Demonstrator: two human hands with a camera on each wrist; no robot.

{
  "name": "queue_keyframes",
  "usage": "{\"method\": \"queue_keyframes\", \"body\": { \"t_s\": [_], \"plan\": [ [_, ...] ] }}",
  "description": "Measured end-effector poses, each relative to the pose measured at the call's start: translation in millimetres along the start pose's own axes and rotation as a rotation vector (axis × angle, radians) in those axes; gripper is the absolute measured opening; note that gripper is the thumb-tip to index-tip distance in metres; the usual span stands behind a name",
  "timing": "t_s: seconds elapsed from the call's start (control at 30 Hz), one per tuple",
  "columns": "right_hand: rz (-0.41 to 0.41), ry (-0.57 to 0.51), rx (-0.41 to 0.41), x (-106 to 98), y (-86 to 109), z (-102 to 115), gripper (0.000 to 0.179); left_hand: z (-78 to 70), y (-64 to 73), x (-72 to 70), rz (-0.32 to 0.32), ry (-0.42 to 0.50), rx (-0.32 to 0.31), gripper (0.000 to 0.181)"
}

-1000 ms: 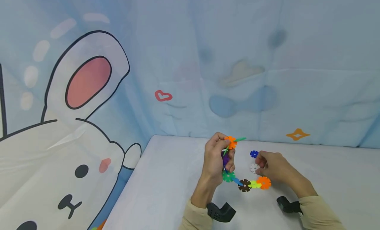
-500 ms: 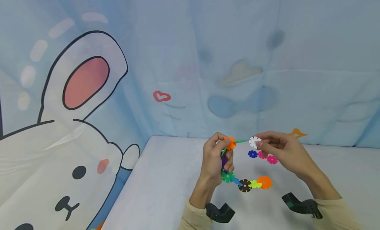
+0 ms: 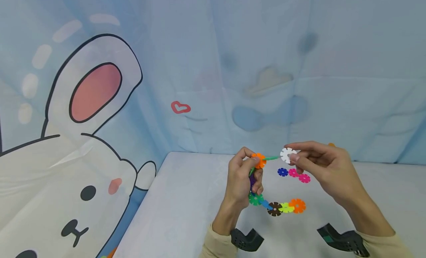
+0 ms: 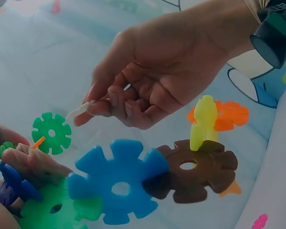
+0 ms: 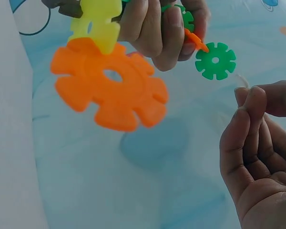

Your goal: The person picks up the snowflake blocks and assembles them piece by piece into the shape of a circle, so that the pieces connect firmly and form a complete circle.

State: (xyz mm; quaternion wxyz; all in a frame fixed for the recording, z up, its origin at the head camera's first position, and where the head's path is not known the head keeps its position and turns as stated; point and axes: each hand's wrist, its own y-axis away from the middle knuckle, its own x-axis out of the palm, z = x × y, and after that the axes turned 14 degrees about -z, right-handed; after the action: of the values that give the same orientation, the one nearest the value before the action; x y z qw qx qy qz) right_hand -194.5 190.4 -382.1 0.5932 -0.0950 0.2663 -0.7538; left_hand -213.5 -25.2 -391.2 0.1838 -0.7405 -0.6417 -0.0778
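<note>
My left hand (image 3: 241, 178) pinches an orange snowflake disc (image 3: 260, 160) in a chain of slotted plastic discs. A green disc (image 5: 215, 61) sticks out from that orange one toward the right. Below the fingers the chain runs through a purple disc (image 3: 252, 182), a green one, a blue disc (image 4: 118, 183), a brown disc (image 4: 193, 171), a yellow disc (image 5: 95, 24) and an orange end disc (image 5: 109, 86). Between thumb and index finger, my right hand (image 3: 327, 167) holds a white disc (image 3: 287, 155) by its edge. It is right at the green disc's rim; contact is unclear.
On the white table (image 3: 193, 199) behind the chain lie a dark blue disc (image 3: 283, 172) and two pink discs (image 3: 304, 178). A light blue printed curtain (image 3: 206, 65) stands along the table's back edge.
My right hand has picked the white disc up from the table and brought it up beside the green disc, uncovering the pink discs. The left hand has hardly moved.
</note>
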Motion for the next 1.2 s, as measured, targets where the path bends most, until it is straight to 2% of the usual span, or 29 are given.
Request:
{"method": "queue_keyframes", "body": {
  "t_s": [0.13, 0.3, 0.43, 0.7, 0.8, 0.93, 1.2],
  "plan": [
    [0.004, -0.003, -0.02, 0, 1.2, 4, 0.029, -1.4, 2.3, 2.8, 0.022, 0.011, -0.007, 0.014],
    [0.001, 0.025, -0.029, 0, 1.6, 7, 0.028, -2.8, 5.3, 5.5, 0.043, 0.046, -0.055, 0.014],
    [-0.006, 0.037, -0.027, 0, 2.6, 9, 0.026, -2.8, 6.8, 6.9, 0.047, 0.037, -0.083, 0.014],
    [-0.028, 0.041, -0.052, 3, 4.4, 11, 0.021, -2.0, 8.3, 8.8, 0.048, -0.014, -0.063, 0.015],
    [-0.024, 0.041, -0.052, 5, 4.2, 11, 0.02, -1.1, 8.5, 9.7, 0.042, -0.053, -0.039, 0.016],
    [-0.012, 0.043, -0.05, 6, 4.4, 11, 0.022, -0.4, 9.5, 11.1, 0.025, -0.112, 0.025, 0.016],
    [0.013, 0.019, -0.067, 6, 5.6, 10, 0.027, -3.9, 13.4, 10.3, 0.048, -0.29, 0.234, 0.018]
  ]
}}
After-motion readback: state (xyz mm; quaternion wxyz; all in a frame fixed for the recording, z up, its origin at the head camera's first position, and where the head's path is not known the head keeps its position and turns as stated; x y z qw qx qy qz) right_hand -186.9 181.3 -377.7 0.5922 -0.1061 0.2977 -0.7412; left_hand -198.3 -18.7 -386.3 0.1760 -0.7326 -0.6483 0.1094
